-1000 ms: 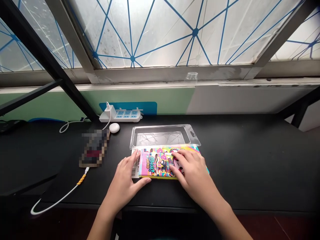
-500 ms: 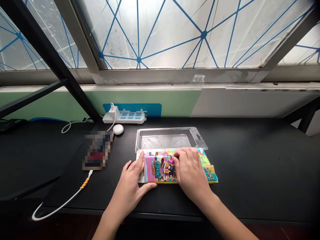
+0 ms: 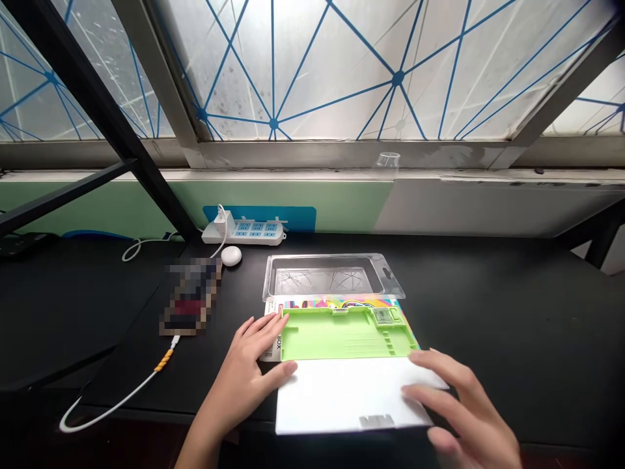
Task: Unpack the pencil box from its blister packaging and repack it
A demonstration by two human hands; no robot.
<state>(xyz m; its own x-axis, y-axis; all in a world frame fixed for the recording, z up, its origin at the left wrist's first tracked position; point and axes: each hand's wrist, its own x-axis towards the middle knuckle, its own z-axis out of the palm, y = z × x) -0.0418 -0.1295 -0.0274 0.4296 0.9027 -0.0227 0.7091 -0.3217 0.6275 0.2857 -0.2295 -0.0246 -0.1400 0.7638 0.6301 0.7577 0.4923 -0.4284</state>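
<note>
A pencil box lies open on the black desk (image 3: 512, 312). Its green inner tray (image 3: 346, 333) faces up, and its white lid (image 3: 349, 394) is folded toward me. A colourful printed card (image 3: 336, 302) shows under the tray's far edge. My left hand (image 3: 244, 371) rests on the desk at the box's left end, fingers spread, thumb against the lid's corner. My right hand (image 3: 463, 407) lies at the lid's right edge, fingers stretched out and touching it.
A clear plastic blister shell (image 3: 332, 275) sits just behind the box. Further back are a white power strip (image 3: 244, 230) and a small white round object (image 3: 231, 255). A pixelated phone (image 3: 189, 296) with a white cable (image 3: 117, 398) lies to the left.
The box's colourful lid was closed under both hands. Now it is swung open toward me, showing the green tray, and my right hand has moved down and right with the lid.
</note>
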